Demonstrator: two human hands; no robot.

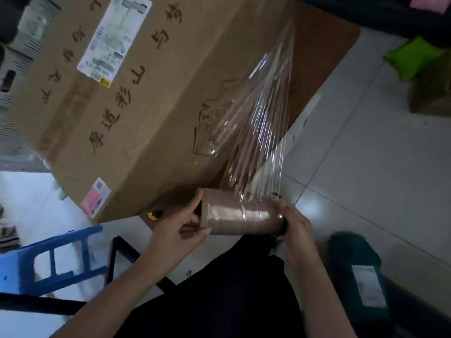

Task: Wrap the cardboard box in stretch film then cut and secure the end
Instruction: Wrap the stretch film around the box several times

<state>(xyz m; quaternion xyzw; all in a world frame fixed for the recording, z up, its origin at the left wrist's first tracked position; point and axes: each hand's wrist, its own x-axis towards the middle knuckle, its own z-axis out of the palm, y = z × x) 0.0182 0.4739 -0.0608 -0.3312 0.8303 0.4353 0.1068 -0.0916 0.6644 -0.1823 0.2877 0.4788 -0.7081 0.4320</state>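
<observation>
A large cardboard box [151,98] with printed characters and a white shipping label fills the upper left and stands on the tiled floor. A roll of stretch film [240,212] on a brown cardboard core is held level just below the box's near corner. My left hand [181,228] grips the roll's left end and my right hand [296,228] grips its right end. A sheet of clear film [261,123] runs taut from the roll up to the box's right edge.
A blue plastic stool [46,262] lies at the lower left beside a black frame [122,250]. A dark green parcel [356,272] with a label sits at the lower right. A bright green bag [412,57] and a smaller brown box [432,89] are at the upper right.
</observation>
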